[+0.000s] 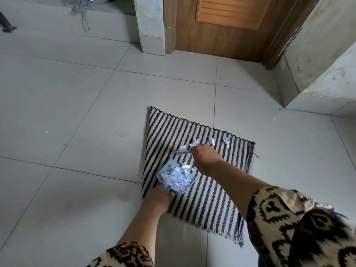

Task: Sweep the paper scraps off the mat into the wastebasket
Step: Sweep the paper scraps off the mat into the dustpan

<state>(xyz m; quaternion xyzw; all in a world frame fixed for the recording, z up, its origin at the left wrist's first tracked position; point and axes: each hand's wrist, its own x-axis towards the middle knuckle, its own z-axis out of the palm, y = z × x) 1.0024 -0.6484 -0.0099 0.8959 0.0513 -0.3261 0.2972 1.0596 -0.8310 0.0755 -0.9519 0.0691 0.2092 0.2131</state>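
Note:
A black-and-cream striped mat [210,191] lies on the tiled floor. My left hand [157,199] grips the handle of a small light-blue dustpan [163,170] resting on the mat's left part, filled with white paper scraps [178,179]. My right hand [206,157] holds a small hand brush [182,150], its head on the mat just beyond the pan. Three loose scraps lie near the mat's far edge: one by the brush [194,143], one at the fingertips [212,140] and one further right [226,141]. No wastebasket is in view.
A wooden door [221,29] with a louvred panel stands ahead, between a tiled pillar [150,24] on the left and a tiled wall [323,60] on the right. Grey mop strands [81,6] lie at the top left. Pale floor tiles [77,112] surround the mat.

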